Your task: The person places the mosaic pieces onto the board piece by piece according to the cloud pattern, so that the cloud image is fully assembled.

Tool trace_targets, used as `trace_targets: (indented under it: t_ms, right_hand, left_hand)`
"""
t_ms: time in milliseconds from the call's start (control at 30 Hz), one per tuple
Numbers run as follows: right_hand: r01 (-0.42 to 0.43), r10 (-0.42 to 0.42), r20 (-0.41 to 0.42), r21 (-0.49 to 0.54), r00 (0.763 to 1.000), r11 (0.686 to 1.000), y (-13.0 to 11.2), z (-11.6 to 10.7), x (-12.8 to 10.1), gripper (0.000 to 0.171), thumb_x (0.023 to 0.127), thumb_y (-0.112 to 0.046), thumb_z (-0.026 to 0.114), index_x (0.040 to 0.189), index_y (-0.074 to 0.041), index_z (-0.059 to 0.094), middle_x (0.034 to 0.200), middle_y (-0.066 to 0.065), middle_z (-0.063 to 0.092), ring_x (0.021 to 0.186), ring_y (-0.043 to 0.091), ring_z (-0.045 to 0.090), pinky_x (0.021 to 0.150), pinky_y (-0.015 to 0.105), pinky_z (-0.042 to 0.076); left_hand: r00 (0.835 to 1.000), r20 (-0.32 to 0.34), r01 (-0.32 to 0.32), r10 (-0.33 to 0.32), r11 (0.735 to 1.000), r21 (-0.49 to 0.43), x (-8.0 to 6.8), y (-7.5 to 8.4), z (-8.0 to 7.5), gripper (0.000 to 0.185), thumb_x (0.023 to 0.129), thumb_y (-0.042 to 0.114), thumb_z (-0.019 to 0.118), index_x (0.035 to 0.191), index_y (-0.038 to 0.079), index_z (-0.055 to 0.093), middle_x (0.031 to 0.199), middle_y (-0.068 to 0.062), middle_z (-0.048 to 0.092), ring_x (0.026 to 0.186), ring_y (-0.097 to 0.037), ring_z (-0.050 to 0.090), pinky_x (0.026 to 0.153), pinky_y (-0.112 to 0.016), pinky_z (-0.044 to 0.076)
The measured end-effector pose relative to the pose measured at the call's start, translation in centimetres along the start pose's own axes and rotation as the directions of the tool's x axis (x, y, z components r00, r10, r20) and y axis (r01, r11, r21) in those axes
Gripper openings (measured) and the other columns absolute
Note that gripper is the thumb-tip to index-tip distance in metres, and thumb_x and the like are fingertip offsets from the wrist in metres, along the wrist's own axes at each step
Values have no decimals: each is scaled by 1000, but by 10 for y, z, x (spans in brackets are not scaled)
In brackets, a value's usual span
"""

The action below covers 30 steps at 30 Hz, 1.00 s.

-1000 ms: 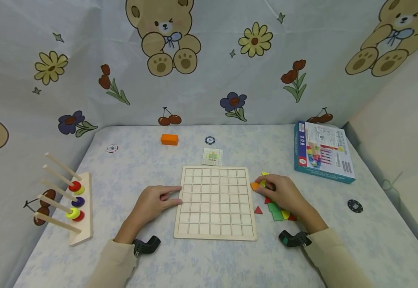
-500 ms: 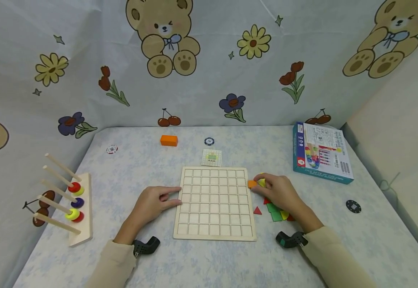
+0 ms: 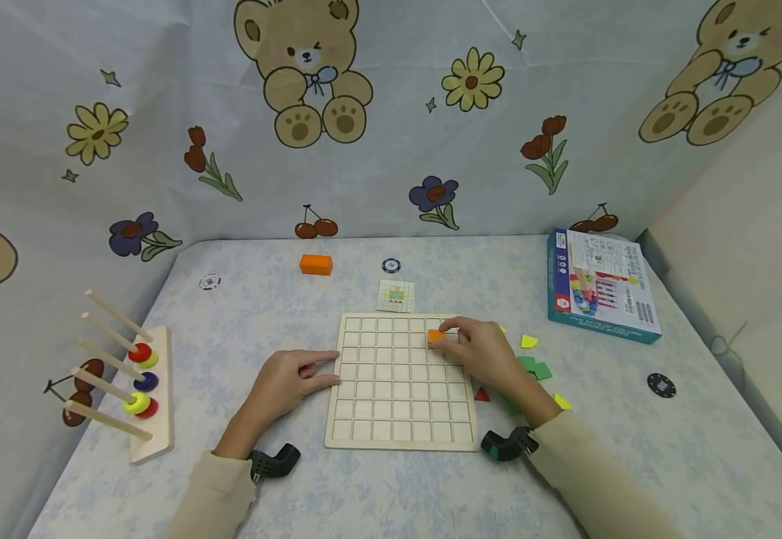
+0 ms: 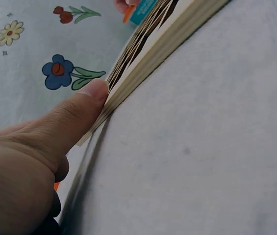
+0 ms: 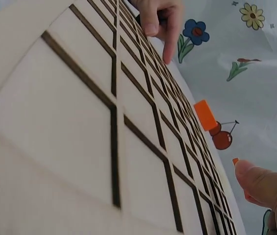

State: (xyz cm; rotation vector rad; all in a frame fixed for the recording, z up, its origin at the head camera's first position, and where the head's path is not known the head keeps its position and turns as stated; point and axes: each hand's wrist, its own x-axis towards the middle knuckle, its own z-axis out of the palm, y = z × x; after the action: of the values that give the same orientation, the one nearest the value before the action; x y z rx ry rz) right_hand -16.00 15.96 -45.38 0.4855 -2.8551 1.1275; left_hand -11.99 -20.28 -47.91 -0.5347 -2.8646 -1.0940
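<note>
Left hand (image 3: 288, 379), thumb and forefinger spread, apparently steadies the grid board (image 3: 391, 391) while right hand (image 3: 482, 349) pinches an orange piece (image 3: 434, 337).

behind the surface (image 3: 404, 490): hung with a pale blue-grey cloth (image 3: 384, 180), printed with bears (image 3: 318, 90), daisies (image 3: 473, 80), tulips (image 3: 544, 150), blue-violet flowers (image 3: 434, 193) and cherries (image 3: 316, 227) | left of the surface: draped in the same cloth | right of the surface: bounded by a plain off-white wall (image 3: 757, 209), with a thin cord (image 3: 738, 335) low down | across the surface: mottled white and pale blue, lit softly
</note>
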Motion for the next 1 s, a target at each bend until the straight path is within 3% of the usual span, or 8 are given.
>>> trace_targets:
  t_ms: [200,433,1000]
  right_hand:
    - [-29,30,43,-6,999,1000,-19,19,7,30,91,-38,79,112,-16,75,55,-3,43,45,13,37,45,27,31]
    - [-32,31,24,26,999,999,-31,37,12,32,93,-36,78,116,-14,75,53,-2,43,44,12,35,46,27,29]
    - [-5,-1,-55,-114,998,993,-35,55,11,34,94,-38,76,120,-15,75,51,-5,44,44,11,35,45,28,26]
  left_hand:
    - [1000,0,1,-1,1000,3,0,-1,0,44,83,50,81,123,31,76,56,12,35,53,-3,27,56,-25,35]
    - [1000,-3,5,-5,1000,4,0,-1,0,44,83,49,81,123,31,77,56,12,36,53,-3,27,57,-25,35]
    - [1000,-14,-12,12,999,33,1,0,1,43,83,50,81,122,31,77,56,14,34,52,-2,26,57,-25,35]
